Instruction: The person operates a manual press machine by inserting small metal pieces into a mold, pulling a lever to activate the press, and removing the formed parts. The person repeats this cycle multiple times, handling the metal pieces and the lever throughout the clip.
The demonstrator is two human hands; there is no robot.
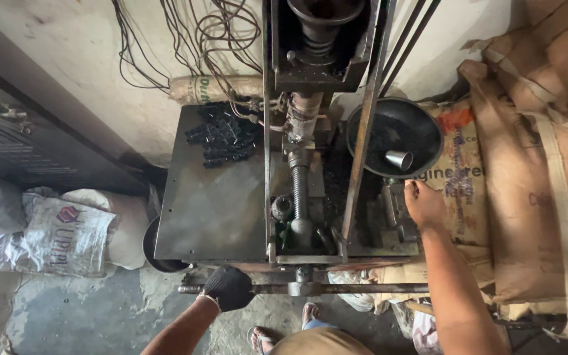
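From the camera on my head, looking straight down, my left hand (pixel 229 287) wears a black glove and is clenched around the horizontal steel bar (pixel 336 288) that runs across the front of the press machine (pixel 304 197). My left forearm comes up from the bottom edge, angled to the right, wrist fairly straight, knuckles turned up toward me. The bar lies just in front of the machine's lower edge, passing through a fitting at the centre, and reaches right as far as my other forearm.

My right hand (pixel 423 202) is bare. That arm stretches far forward from the lower right, nearly straight, with the back of the hand up. The fingers curl down onto a metal block at the right side of the machine, just below the rim of the black bowl (pixel 428 125); whether they grip anything there I cannot tell, since the fingertips are hidden.

In the bowl lie dark granules and a small metal cup (pixel 400 160). A vertical screw shaft (pixel 300 190) stands in the middle of the frame. On the flat steel table (pixel 212 210) to the left, a heap of small black moulded pieces (pixel 225 135) sits at the far end near the wall. Brown sacks (pixel 534 171) are stacked to my right, just beside the bowl. My sandalled feet show at the bottom.
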